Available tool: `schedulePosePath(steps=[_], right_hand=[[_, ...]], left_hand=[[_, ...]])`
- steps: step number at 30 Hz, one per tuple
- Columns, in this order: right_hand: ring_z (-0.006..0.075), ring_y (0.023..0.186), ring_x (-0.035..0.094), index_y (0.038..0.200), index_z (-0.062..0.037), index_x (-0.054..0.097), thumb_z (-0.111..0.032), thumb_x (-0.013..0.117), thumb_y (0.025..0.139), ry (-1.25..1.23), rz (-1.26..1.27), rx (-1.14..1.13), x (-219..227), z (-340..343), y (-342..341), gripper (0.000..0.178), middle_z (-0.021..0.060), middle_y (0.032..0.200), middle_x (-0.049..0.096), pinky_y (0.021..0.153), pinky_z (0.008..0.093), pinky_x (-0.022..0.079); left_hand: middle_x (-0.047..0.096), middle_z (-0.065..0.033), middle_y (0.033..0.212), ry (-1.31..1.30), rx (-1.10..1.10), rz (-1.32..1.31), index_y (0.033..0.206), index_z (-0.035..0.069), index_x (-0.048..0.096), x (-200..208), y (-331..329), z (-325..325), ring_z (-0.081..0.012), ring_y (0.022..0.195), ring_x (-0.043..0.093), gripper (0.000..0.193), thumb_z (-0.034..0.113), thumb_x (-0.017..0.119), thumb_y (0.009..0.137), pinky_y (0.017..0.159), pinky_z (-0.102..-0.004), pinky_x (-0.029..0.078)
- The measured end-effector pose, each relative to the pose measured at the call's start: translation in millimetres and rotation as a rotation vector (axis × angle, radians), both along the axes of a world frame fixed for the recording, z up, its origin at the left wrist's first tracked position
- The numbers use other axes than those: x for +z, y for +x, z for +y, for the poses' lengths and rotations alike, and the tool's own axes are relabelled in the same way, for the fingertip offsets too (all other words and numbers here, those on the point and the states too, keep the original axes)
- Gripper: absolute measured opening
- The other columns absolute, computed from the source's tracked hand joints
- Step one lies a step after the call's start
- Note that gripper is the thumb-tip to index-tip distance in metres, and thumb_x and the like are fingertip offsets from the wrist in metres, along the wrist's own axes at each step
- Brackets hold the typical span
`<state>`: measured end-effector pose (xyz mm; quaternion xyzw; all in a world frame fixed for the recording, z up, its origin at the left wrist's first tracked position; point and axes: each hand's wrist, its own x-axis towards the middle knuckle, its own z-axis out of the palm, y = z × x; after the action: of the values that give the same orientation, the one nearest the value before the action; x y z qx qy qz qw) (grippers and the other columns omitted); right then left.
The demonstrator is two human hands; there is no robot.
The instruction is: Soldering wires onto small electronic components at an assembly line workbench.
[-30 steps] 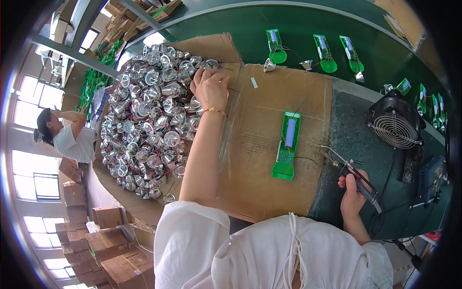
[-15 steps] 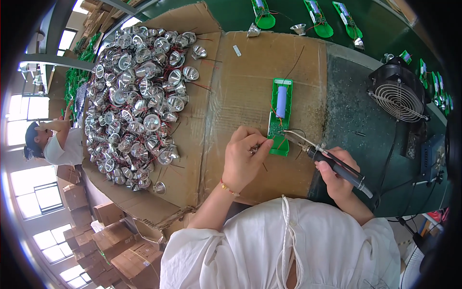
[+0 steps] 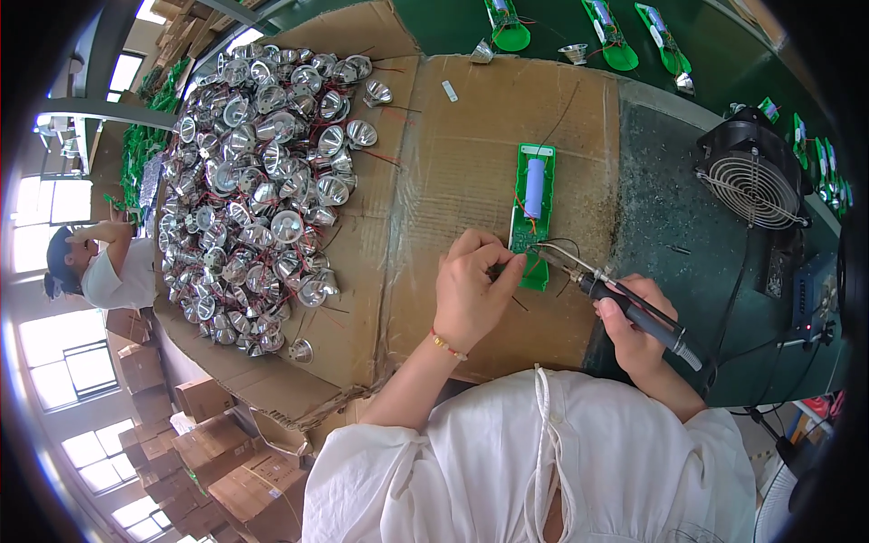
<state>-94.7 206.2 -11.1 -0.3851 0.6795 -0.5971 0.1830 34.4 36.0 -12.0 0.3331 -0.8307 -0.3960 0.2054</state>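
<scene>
A green plastic housing (image 3: 534, 154) lies lengthwise on the cardboard, holding a purple cylindrical battery (image 3: 534, 188) and a green circuit board (image 3: 523, 239) with thin red and dark wires. My right hand (image 3: 636, 324) grips a soldering iron (image 3: 638, 317) with a black handle and a thin metal tube along it. Its tip reaches the board's area; whether it touches is too small to tell. Beside the housing's lower left edge, my left hand (image 3: 475, 285) is closed in a pinch. What it holds is mostly hidden by the fingers; a dark wire end shows below them.
Shiny lamp reflectors (image 3: 262, 181) with wires fill a cardboard box at left. A black fan with a wire grille (image 3: 749, 190) stands right, near a blue control box (image 3: 815, 299). More green housings (image 3: 608, 36) lie along the far side. Another person (image 3: 113, 267) is at far left.
My left hand has shifted slightly right and turned, hiding the shiny bit seen between its fingers before. The iron stays at the board. The whole view has shifted a little.
</scene>
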Motion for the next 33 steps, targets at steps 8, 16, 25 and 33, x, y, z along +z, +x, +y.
schedulePosePath(steps=[8, 16, 25, 33], right_hand=[[0.021, 0.057, 0.058, 0.085, 0.0028, 0.055, -0.002, 0.065, 0.072, -0.118, 0.252, 0.113, 18, -9, -4, 0.018, 0.0126, 0.07, 0.059, 0.052, 0.0276, 0.047], [0.0143, 0.063, 0.056, 0.09, 0.0041, 0.054, -0.006, 0.062, 0.078, -0.121, -0.064, -0.068, 6, 6, -3, 0.018, 0.0105, 0.072, 0.061, 0.056, 0.0242, 0.045], [0.0132, 0.06, 0.056, 0.088, 0.0047, 0.052, -0.005, 0.058, 0.079, -0.036, -0.001, 0.025, -1, 1, 0, 0.015, 0.0112, 0.069, 0.059, 0.056, 0.0247, 0.046], [0.0136, 0.061, 0.058, 0.09, 0.005, 0.054, -0.006, 0.06, 0.079, -0.116, -0.225, -0.14, -1, 1, 7, 0.017, 0.0116, 0.072, 0.062, 0.056, 0.0247, 0.047]], left_hand=[[0.057, -0.0062, 0.077, 0.049, 0.002, 0.007, 0.068, 0.002, 0.064, 3, -3, -1, -0.0199, 0.06, 0.053, 0.012, 0.013, 0.067, 0.071, 0.055, -0.031, 0.042], [0.057, -0.0064, 0.074, 0.025, -0.001, 0.02, 0.067, 0.001, 0.064, 2, -3, -2, -0.0196, 0.06, 0.053, 0.013, 0.013, 0.067, 0.07, 0.055, -0.0309, 0.042], [0.057, -0.0053, 0.074, 0.031, 0.002, -0.001, 0.065, 0.002, 0.063, -1, -3, -2, -0.0195, 0.061, 0.053, 0.015, 0.016, 0.067, 0.071, 0.058, -0.0314, 0.041], [0.057, -0.0055, 0.073, 0.057, 0.008, -0.019, 0.064, 0.002, 0.063, 3, -5, -2, -0.0194, 0.061, 0.053, 0.015, 0.016, 0.067, 0.07, 0.057, -0.0314, 0.041]])
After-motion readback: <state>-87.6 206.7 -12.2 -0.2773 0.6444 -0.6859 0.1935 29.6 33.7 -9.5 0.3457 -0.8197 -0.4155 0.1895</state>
